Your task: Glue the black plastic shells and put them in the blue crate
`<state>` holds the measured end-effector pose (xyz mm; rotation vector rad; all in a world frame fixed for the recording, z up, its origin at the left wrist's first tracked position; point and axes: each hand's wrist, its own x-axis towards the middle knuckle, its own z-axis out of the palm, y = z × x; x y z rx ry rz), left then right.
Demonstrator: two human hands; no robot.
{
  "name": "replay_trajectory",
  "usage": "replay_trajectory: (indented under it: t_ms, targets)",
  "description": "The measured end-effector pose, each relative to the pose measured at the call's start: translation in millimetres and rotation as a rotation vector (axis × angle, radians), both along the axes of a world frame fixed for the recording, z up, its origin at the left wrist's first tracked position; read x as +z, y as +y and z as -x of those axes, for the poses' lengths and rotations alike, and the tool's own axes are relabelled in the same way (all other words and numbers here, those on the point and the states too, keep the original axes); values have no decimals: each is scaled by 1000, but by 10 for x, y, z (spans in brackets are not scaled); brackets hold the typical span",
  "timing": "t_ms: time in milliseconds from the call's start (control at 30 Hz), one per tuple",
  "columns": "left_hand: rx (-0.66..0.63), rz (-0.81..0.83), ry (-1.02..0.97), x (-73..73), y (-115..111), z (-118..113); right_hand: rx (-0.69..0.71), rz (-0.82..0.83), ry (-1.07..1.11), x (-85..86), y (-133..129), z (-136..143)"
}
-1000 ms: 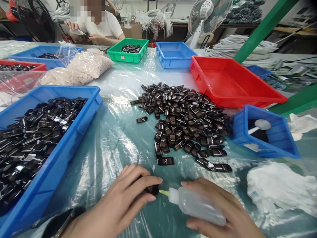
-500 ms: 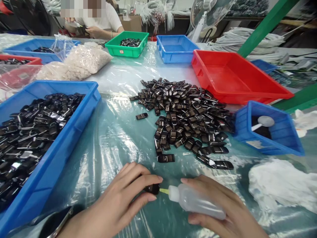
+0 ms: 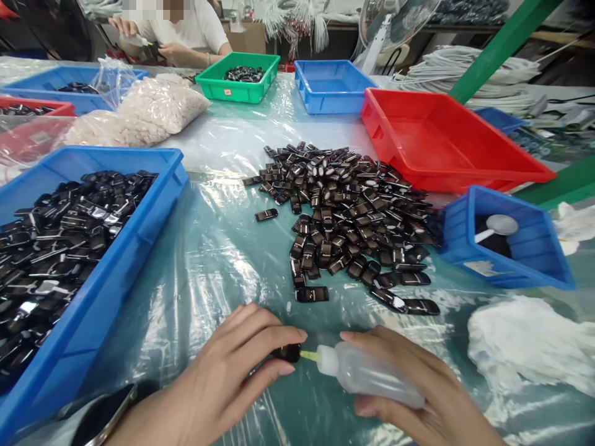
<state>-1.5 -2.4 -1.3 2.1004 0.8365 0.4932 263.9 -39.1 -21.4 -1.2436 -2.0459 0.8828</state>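
Note:
Between thumb and forefinger, my left hand (image 3: 242, 365) pinches a small glossy black plastic piece (image 3: 290, 352), mostly covered by the fingers. My right hand (image 3: 413, 384) is wrapped round a translucent squeeze bottle (image 3: 372, 370) lying almost level, with a white cap. Its thin yellow nozzle tip (image 3: 308, 355) points left and meets the end of the black piece; whether it goes inside I cannot tell. Beyond my hands spreads a heap of similar black pieces (image 3: 344, 210) on the plastic-covered table (image 3: 218, 248).
A blue tray (image 3: 153, 179) full of black pieces stands at left. On the right are a red tray (image 3: 446, 136), a small blue bin (image 3: 515, 260) with a white scoop (image 3: 502, 224), and a crumpled white cloth (image 3: 530, 341). Across the table sits a person (image 3: 186, 37) near a green tray (image 3: 232, 93).
The view has shifted slightly. My hands keep nearly the same pose, bottle tip at the black piece. The person across has raised one hand a little.

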Motion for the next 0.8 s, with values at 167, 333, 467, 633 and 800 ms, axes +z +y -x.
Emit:
replay_trajectory:
  t_ms: [167, 333, 467, 633, 800]
  targets:
    - [16, 8, -17, 2, 15, -13, -69, 7, 31, 12, -8, 33]
    - [60, 65, -36, -40, 1, -18, -59, -49, 2, 8, -13, 27]
    - [97, 97, 0, -88, -24, -19, -25, -113, -40, -6, -4, 5]
    - [89, 65, 19, -66, -26, -17, -18, -99, -67, 9, -3, 1]
    - [62, 94, 60, -8, -20, 4, -38, -97, -82, 26, -13, 5]
